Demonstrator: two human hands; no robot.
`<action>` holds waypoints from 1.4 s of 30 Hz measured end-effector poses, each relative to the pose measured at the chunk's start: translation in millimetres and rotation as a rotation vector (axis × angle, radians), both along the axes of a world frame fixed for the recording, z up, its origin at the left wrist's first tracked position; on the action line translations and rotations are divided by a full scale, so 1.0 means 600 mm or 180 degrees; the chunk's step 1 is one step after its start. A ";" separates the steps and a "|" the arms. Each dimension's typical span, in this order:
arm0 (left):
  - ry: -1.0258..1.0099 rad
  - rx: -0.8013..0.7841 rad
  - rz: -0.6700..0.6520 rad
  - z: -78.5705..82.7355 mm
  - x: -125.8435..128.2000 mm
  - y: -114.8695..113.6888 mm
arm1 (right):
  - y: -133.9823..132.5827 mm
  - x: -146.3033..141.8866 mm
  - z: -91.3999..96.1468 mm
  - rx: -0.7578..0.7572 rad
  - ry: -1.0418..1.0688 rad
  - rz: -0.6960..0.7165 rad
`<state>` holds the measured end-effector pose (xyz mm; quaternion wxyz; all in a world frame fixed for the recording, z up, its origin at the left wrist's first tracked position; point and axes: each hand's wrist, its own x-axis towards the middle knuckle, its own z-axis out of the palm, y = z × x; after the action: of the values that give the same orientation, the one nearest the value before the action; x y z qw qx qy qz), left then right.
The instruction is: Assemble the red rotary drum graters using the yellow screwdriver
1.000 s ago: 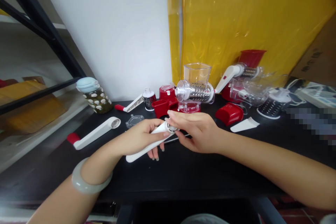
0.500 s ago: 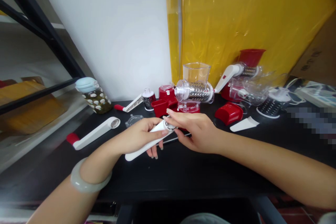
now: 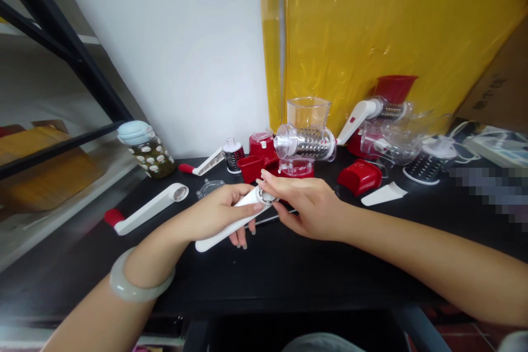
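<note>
My left hand (image 3: 225,209) is closed around a white crank handle (image 3: 218,236), thumb along its upper side. The handle slants up to the right, its ring-shaped end at my right hand. Fingers of my right hand (image 3: 307,206) are stretched out flat over that ring end, touching it, with the thumb apart below; they partly hide the ring. A second white crank handle (image 3: 150,209) with a red knob lies at the left. Behind my hands stands a rotary grater (image 3: 311,143) with a clear hopper and metal drum.
Around the black table (image 3: 264,280) are a small drum grater (image 3: 234,157), a larger drum grater (image 3: 429,165), a red pusher (image 3: 360,177), a white flat piece (image 3: 383,194) and a clear ring (image 3: 210,188). A bottle (image 3: 148,151) with a light blue lid stands left; another grater (image 3: 388,121) stands back right.
Both hands and the white crank handle stay almost where they were. The whole view shifts very slightly.
</note>
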<state>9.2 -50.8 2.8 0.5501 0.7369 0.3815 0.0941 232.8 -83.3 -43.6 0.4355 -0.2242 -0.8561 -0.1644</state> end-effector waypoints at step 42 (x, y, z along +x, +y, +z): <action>0.2319 0.3441 0.0596 -0.018 -0.054 0.064 | 0.047 -0.094 0.026 -0.2177 -0.2014 -0.1149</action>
<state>-23.5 -12.3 -7.7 -0.0724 0.8578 0.5047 0.0644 176.4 -55.1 -28.3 0.0207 -0.4379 -0.8987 -0.0069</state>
